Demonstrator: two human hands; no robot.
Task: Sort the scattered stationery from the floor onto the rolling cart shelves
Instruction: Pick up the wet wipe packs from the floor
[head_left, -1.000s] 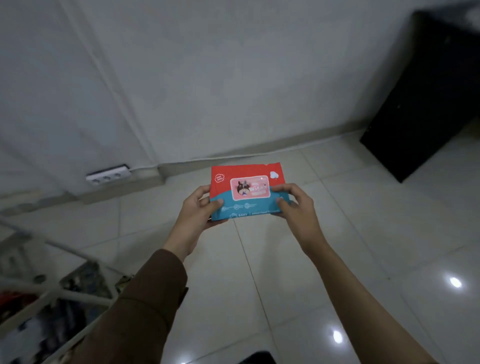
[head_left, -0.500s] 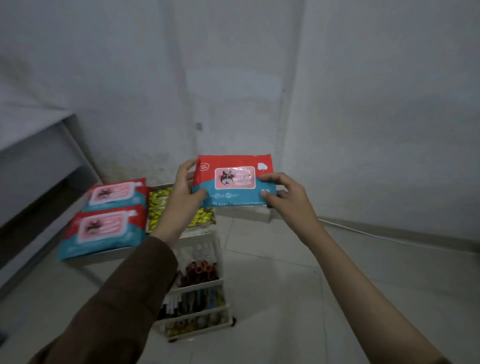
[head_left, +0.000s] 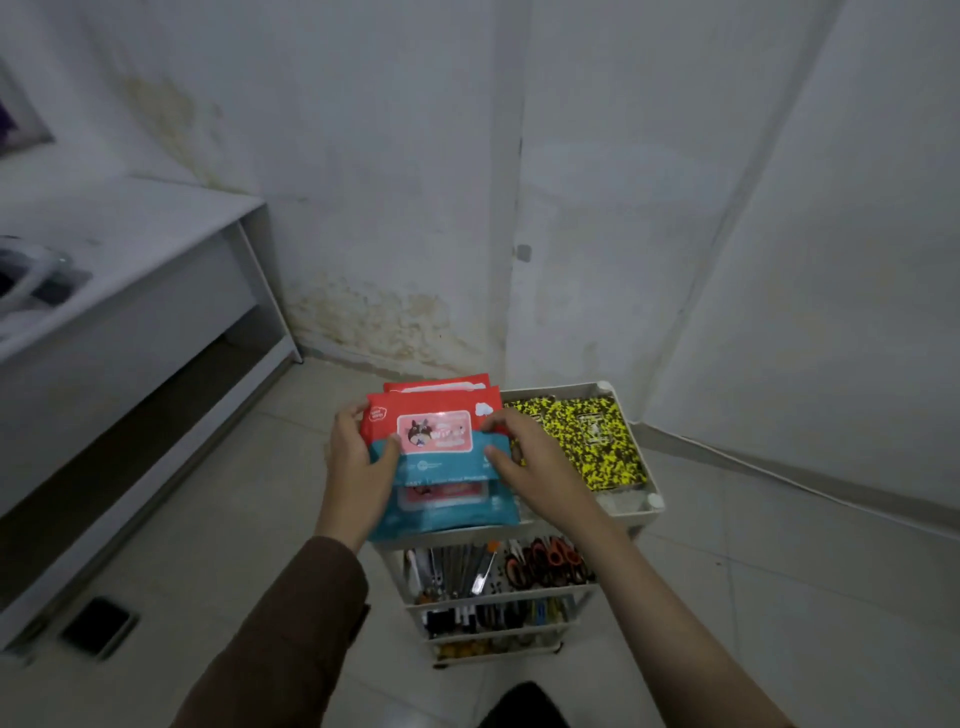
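A red and blue wipes pack (head_left: 435, 434) is held flat between my left hand (head_left: 358, 462) and my right hand (head_left: 535, 462), just above the left half of the white rolling cart's top shelf (head_left: 631, 512). Two more packs of the same kind lie under it: one (head_left: 452, 506) at the front, one (head_left: 436, 387) peeking out behind. A yellow and black speckled sheet (head_left: 597, 441) fills the right half of that shelf. The shelf below holds pens (head_left: 457, 569) and orange-handled scissors (head_left: 545, 564). Lower shelves carry small dark items (head_left: 483, 616).
The cart stands in a corner of white walls (head_left: 519, 208). A low white bench with an open space beneath (head_left: 130, 322) runs along the left. A dark flat object (head_left: 98, 623) lies on the tiled floor at lower left. My dark foot (head_left: 524, 706) shows at the bottom.
My view swung from bare floor to the cart. Both hands carried the pack down and toward the cart's top shelf, over the two packs lying there.
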